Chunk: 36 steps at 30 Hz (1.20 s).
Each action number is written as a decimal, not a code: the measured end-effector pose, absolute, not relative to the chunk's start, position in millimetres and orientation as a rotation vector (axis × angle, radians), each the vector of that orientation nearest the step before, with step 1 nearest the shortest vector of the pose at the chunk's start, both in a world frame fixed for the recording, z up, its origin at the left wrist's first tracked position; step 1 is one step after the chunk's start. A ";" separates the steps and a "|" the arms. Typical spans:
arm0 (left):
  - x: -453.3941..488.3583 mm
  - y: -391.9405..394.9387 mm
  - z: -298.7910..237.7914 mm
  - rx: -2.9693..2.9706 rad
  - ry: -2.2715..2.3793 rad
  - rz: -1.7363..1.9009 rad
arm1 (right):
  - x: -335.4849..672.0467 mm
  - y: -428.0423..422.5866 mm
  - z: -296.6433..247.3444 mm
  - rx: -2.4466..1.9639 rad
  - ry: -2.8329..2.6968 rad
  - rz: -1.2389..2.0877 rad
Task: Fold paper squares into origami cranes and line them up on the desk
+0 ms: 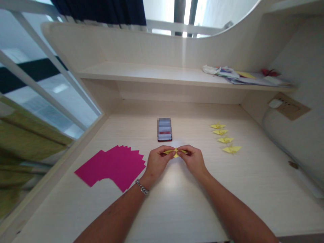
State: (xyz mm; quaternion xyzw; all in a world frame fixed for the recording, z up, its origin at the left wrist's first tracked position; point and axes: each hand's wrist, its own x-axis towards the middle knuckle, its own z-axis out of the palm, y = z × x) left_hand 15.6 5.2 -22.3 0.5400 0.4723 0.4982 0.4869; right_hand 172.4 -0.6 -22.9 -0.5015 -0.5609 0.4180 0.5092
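Between my two hands is a small folded yellow origami crane (176, 155), its pointed parts reaching out to both sides. My left hand (158, 160) pinches it from the left with thumb and fingers. From the other side my right hand (193, 159) pinches it in the same way, the two thumbs nearly meeting at its middle. Parts of the paper are hidden under the fingers. Just beyond the hands a phone (164, 129) lies on the desk. Several finished yellow paper cranes (226, 140) sit in a row to the right.
Fanned magenta paper sheets (113, 167) lie on the desk (174, 209) left of my left forearm. A shelf (152, 72) at the back bears papers (249, 77) at its right. A plug with a grey cable (268, 130) runs along the right wall.
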 end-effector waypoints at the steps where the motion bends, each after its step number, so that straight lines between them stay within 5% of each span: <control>1: 15.6 5.1 -22.7 1.326 1.152 1.203 | 172.7 0.1 -23.5 -1.209 -1.337 1.052; 18: 12.6 7.7 -20.8 1.263 1.006 1.011 | 178.6 1.4 -17.3 -1.196 -1.209 1.423; 36: 11.3 8.4 -16.9 1.313 1.053 1.027 | 174.5 0.3 -14.2 -1.158 -1.151 1.435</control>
